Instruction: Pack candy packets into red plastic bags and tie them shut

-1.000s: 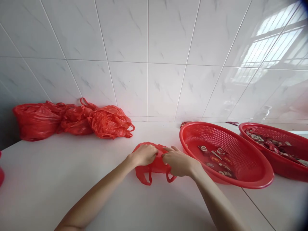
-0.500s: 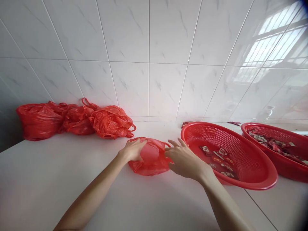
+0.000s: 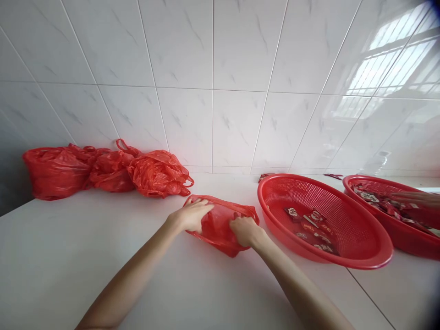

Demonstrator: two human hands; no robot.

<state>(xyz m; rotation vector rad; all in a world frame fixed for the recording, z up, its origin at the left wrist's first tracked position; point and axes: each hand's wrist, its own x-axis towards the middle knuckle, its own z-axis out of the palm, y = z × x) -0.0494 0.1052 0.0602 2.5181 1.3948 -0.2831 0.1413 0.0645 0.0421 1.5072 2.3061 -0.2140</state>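
Note:
A small red plastic bag [image 3: 220,221] lies on the white counter [image 3: 68,256] in front of me. My left hand [image 3: 192,214] grips its left rim, fingers curled over the plastic. My right hand [image 3: 243,230] is closed on the bag's right side, knuckles up. Just right of the bag stands a red mesh basket [image 3: 343,256] with a few small red and white packets [image 3: 311,223] in it.
Several filled red plastic bags [image 3: 103,172] are piled against the tiled wall at the back left. A second red basket [image 3: 412,238] holding many packets sits at the far right, where another person's hand [image 3: 417,199] shows blurred over it.
My right hand, open and off the bag half a second ago, has come down and closed on its right side. The bag has been stretched wider. A blurred hand appeared over the far basket.

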